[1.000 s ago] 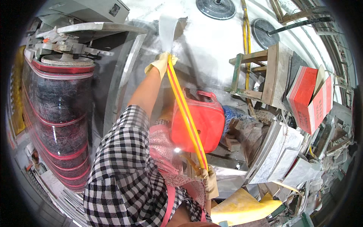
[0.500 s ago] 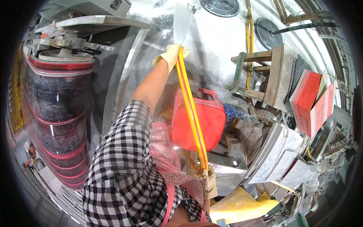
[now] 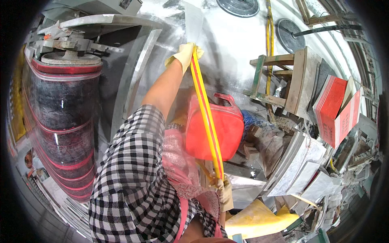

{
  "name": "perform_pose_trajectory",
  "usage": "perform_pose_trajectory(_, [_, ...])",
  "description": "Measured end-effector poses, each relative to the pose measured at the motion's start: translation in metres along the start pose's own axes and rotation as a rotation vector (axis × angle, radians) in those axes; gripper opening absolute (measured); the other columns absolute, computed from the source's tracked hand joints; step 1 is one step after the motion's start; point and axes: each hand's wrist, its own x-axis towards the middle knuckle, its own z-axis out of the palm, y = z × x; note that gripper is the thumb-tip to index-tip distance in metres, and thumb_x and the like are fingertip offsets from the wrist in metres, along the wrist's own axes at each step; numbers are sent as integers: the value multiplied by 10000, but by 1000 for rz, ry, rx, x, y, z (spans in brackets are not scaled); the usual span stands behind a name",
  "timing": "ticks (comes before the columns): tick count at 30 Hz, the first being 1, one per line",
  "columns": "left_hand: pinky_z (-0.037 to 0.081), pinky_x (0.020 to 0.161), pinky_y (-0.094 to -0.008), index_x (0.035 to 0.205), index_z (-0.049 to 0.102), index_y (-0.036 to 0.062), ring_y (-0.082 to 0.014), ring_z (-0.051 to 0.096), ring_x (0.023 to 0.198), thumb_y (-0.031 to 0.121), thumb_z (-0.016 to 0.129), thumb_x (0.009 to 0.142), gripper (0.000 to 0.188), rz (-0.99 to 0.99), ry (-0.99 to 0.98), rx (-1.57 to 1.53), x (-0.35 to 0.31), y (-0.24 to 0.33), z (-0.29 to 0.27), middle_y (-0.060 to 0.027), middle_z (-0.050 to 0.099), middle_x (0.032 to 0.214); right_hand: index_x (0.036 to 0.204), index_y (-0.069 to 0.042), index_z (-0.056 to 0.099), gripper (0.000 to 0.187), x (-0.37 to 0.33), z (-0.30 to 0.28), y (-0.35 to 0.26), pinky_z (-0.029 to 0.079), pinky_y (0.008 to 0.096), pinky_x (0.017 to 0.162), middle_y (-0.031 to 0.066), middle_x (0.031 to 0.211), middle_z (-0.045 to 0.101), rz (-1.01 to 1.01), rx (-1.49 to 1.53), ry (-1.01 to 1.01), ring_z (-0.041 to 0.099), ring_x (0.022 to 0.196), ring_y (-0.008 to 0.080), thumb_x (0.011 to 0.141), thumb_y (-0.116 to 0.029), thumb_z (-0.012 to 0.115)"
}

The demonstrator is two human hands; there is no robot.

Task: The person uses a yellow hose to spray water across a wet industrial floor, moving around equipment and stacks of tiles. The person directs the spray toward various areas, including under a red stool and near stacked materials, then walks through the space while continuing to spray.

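**Yellow strap taut between both gloved hands**

I see the yellow strap (image 3: pixel 206 117) with red stripes stretched straight: left hand (image 3: pixel 184 54) clamps its top end, arm raised; right hand (image 3: pixel 223 190) grips the bottom end low. Red jerrycan (image 3: pixel 227 129) sits right behind the strap. Red-and-white carton (image 3: pixel 336 109) far right, wooden stool (image 3: pixel 279 81) between. Red-banded drum (image 3: pixel 60 121) left.

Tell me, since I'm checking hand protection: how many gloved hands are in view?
2. The left hand is raised at the yellow strap's top end; the right hand grips its lower end.
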Motion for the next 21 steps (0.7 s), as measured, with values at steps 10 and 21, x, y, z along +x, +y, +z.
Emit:
perform_pose_trajectory(10, [490,513,-311,971,536,-93,-231,602,621,175,427,972,290,-40,35,-56,4,-8,-8,-168,601,796,1051,-9,646,672,0,10,-17,424,275,614,53,723,651,2,-44,10,590,662,124,860,-650,586])
perform_pose_trajectory(21, [524,528,-300,1020,551,-96,-236,614,638,220,498,970,325,-107,115,-23,1,-13,-27,-215,641,883,1027,-5,636,703,-3,9,-25,456,288,657,57,765,647,84,-111,52,582,693,137,820,-677,613])
